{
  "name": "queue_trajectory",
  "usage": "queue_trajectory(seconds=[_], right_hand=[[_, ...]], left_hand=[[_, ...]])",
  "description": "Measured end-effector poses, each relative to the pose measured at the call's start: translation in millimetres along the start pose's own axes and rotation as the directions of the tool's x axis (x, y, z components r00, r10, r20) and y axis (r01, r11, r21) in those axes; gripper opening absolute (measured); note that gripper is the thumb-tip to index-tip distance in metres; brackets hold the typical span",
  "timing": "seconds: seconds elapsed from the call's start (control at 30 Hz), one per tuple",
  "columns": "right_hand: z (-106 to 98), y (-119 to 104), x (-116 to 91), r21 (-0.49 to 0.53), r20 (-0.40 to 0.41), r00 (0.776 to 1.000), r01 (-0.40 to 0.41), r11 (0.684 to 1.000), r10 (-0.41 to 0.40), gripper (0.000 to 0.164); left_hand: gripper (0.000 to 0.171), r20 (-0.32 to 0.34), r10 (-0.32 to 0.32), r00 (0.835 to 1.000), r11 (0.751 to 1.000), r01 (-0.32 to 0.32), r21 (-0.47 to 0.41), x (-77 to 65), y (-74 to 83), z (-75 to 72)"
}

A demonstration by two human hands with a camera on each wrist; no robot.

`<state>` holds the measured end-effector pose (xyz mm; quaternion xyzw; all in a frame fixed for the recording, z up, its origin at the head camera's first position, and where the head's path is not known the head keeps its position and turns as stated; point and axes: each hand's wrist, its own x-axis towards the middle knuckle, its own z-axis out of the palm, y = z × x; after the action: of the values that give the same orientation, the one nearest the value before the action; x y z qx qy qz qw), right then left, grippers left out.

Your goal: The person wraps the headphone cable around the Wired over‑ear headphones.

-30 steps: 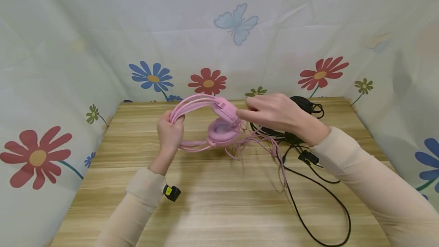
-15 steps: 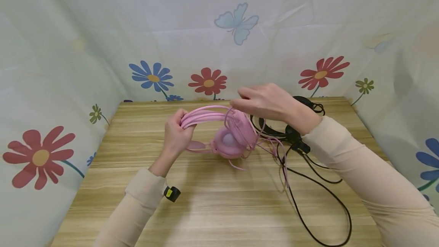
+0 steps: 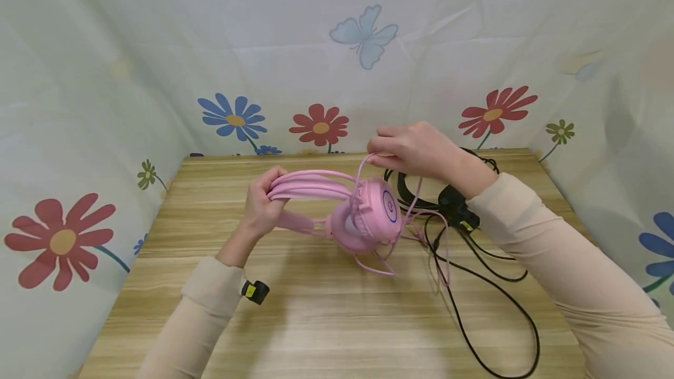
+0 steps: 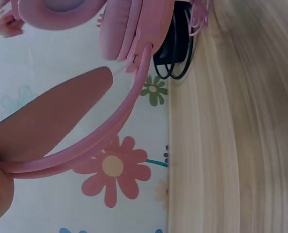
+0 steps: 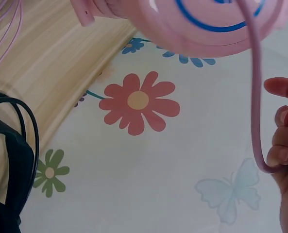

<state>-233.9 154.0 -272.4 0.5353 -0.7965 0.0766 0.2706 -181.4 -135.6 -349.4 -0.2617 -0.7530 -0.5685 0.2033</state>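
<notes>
Pink over-ear headphones (image 3: 380, 210) are held above the wooden table, one earcup showing a blue ring on its outer face. My left hand (image 3: 263, 200) grips them by the headband (image 4: 85, 145), its fingers curled round the band. A thin pink cable (image 3: 360, 169) rises from near the earcups to my right hand (image 3: 416, 148), which holds a loop of it in curled fingers. In the right wrist view the cable (image 5: 256, 97) runs down past the earcup into those fingers (image 5: 282, 136). More pink cable hangs under the earcups and reaches toward the table.
Black headphones (image 3: 413, 192) with a black cable (image 3: 534, 332) lie on the table (image 3: 326, 320) at the right, partly behind my right hand. Pink cable strands (image 3: 446, 250) cross the black cable. A flower-printed cloth (image 3: 253, 57) stands behind and along both sides.
The pink headphones have turned, so the earcup's outer face with its blue ring now shows. My right hand has lifted a loop of pink cable away from the earcup.
</notes>
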Motion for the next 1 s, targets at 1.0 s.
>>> queue_trajectory(seconds=[1.0], right_hand=[[-16.1,-0.7,15.9,-0.106,-0.109,0.987,-0.129,0.986,0.117,0.05]], left_hand=[[0.014,0.042,0.087,0.995,0.996,-0.086,-0.014,19.1,15.3,-28.8]])
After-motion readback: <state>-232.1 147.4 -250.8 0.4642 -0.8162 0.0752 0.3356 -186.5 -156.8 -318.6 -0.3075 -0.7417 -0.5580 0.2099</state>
